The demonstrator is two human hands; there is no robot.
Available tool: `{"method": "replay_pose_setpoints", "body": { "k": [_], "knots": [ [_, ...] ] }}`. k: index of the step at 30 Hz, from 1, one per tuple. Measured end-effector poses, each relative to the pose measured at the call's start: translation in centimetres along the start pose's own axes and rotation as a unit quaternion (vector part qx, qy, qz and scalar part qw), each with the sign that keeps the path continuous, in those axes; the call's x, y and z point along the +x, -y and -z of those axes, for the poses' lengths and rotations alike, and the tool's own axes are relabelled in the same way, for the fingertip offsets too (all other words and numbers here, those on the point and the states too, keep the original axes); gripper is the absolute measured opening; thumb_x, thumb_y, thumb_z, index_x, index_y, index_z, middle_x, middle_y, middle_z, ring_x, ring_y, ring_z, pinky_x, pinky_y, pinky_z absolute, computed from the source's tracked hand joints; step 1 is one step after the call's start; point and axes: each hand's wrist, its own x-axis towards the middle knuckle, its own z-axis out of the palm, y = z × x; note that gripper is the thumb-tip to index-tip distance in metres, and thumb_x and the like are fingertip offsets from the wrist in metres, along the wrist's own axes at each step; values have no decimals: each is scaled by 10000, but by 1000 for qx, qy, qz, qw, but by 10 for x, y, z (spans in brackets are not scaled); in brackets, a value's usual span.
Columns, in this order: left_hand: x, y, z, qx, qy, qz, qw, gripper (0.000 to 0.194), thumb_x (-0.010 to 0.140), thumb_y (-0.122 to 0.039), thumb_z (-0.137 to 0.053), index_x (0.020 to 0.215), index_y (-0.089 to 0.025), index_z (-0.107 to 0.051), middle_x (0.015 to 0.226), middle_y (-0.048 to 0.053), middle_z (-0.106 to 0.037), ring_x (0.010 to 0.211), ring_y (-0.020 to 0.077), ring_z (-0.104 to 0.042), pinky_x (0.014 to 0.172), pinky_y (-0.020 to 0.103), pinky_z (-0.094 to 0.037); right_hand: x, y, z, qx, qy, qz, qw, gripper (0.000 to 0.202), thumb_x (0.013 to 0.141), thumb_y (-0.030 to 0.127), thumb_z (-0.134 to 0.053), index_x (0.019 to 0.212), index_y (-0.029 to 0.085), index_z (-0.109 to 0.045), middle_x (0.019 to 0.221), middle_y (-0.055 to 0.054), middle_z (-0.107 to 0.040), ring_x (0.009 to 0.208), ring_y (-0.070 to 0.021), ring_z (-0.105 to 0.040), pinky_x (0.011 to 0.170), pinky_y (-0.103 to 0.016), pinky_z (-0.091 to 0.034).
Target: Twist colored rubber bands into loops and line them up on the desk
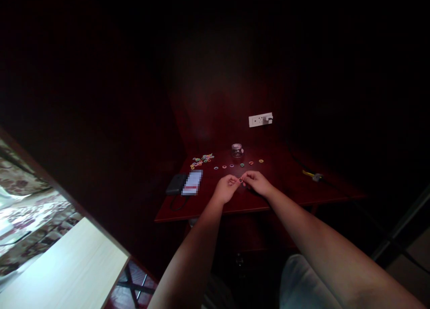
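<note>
My left hand [226, 188] and my right hand [257, 182] meet over the front part of the dark red desk [289, 188]. Both are closed in a pinch on one small pink hair tie [241, 180], held between their fingertips. Just beyond them, several small hair ties lie spaced out in a row, among them a green one [242, 165], a purple one [231, 165], a red one [251, 163] and a yellow one [261, 160]. A loose pile of mixed-colour hair ties [205, 158] lies to the back left.
Behind the row stands a clear round jar [237, 151]. A phone [192, 182] with a lit, blurred screen lies beside a black box-shaped item [175, 184] at left. On the right is a cable with a yellow end [312, 175]. A white socket [260, 120] is on the back panel.
</note>
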Motion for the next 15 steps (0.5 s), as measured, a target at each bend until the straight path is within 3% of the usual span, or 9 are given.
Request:
{"method": "replay_pose_setpoints", "body": {
  "k": [10,15],
  "knots": [
    [0,-4,0,-22,8,-3,1000,139,708,-189,-606,822,-111,-603,748,60,-631,673,102,-569,634,216,-445,0,-3,0,-43,-8,23,999,213,735,347,-518,701,141,-562,585,-7,-568,485,-93,-466,471,-211,-354],
    [1,-3,-1,-26,-1,-1,1000,178,687,-226,-646,811,-107,-600,728,57,-625,642,96,-560,604,212,-446,-1,-4,0,-43,-1,27,999,229,736,370,-525,703,146,-559,582,-6,-564,490,-93,-470,476,-211,-360]
  ]
}}
